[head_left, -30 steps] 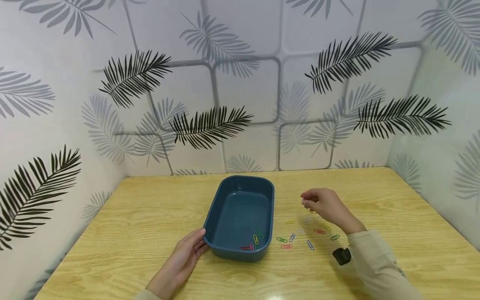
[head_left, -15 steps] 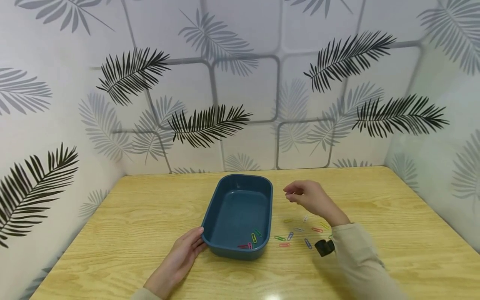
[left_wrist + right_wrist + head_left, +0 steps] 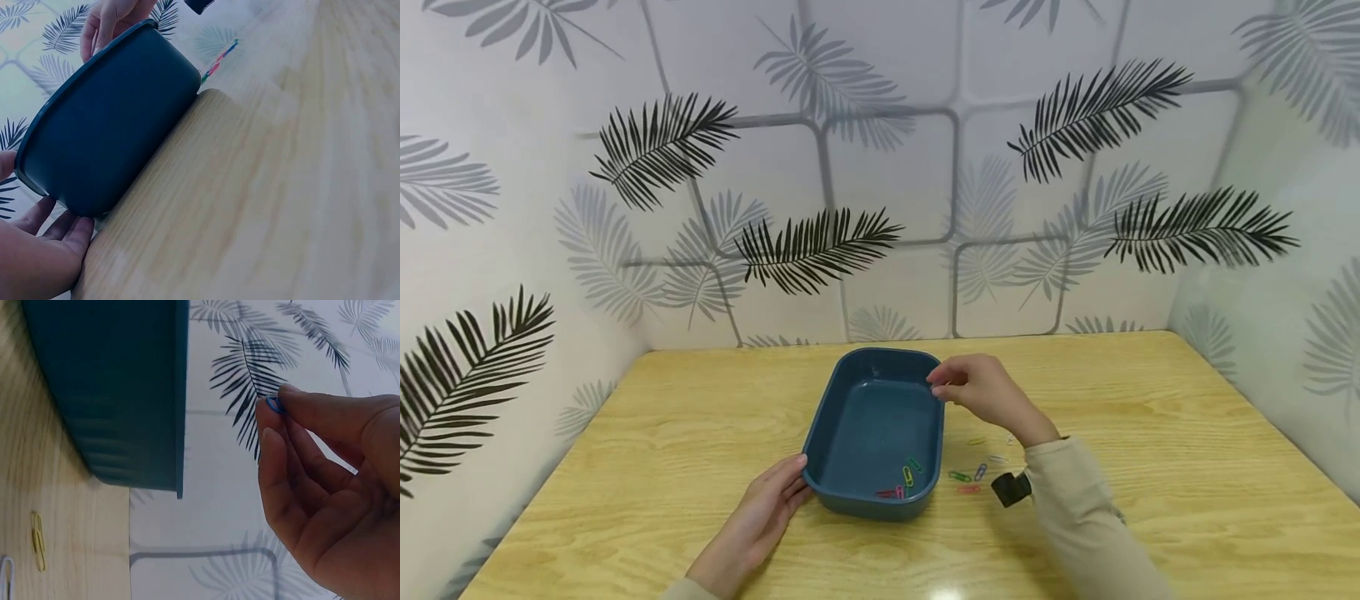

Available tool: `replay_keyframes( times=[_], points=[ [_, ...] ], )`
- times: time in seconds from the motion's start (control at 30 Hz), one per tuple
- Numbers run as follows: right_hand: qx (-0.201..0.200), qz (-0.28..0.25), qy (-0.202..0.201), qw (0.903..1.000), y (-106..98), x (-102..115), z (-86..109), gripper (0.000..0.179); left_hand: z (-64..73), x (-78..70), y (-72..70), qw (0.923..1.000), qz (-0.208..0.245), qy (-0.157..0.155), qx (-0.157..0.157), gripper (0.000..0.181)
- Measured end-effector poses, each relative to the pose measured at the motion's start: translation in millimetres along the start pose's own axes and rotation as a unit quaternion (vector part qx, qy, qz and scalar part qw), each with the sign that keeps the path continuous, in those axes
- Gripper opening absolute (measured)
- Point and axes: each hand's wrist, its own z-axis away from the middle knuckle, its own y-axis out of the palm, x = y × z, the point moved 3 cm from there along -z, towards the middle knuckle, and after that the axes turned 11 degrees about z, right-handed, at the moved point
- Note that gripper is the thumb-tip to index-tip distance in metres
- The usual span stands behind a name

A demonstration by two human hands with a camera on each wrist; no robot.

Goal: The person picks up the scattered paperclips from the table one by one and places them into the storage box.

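- One bare left hand [image 3: 762, 514], at 8 o'clock, grips one dark blue, round-cornered rectangular plastic tray [image 3: 874, 421] standing on a pale wood-grain tabletop [image 3: 700, 408].
- Inside it, around 5 o'clock, at least four wire paper clips: one red clip [image 3: 886, 494], one pink clip [image 3: 899, 492], one yellow clip [image 3: 907, 476], one green clip [image 3: 914, 464].
- Six more show outside, at 3 to 4 o'clock: one loose green [image 3: 959, 476], one loose pink [image 3: 968, 490], one loose yellow [image 3: 976, 442], one loose blue [image 3: 981, 472], two loose whites [image 3: 997, 458].
- One bare right hand [image 3: 981, 387], fingers pinching one small blue wire clip [image 3: 274, 405], hovers at the tray's 2 o'clock, apart from its rim.
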Motion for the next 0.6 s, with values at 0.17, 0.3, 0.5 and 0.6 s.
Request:
replay_keyframes(
  times=[0.17,0.3,0.5,0.6],
  points=[
    [0.014,0.014,-0.034,0.9992,8.8,10.8,2.6,0.009,0.2,-0.1,-0.6,1.0,0.006,0.005,0.004,0.053],
    [0.02,0.023,-0.06,0.9977,13.7,16.8,5.1,0.007,-0.1,-0.4,-0.2,1.0,0.008,0.004,0.002,0.052],
    [0.03,0.011,-0.075,0.9967,19.0,22.0,7.9,0.007,0.2,-0.4,-0.2,0.9999,0.007,0.008,0.012,0.05],
    [0.03,0.005,-0.081,0.9963,20.5,24.6,7.9,0.007,0.4,-0.5,-0.9,0.9998,0.008,0.01,0.012,0.049]
  ],
)
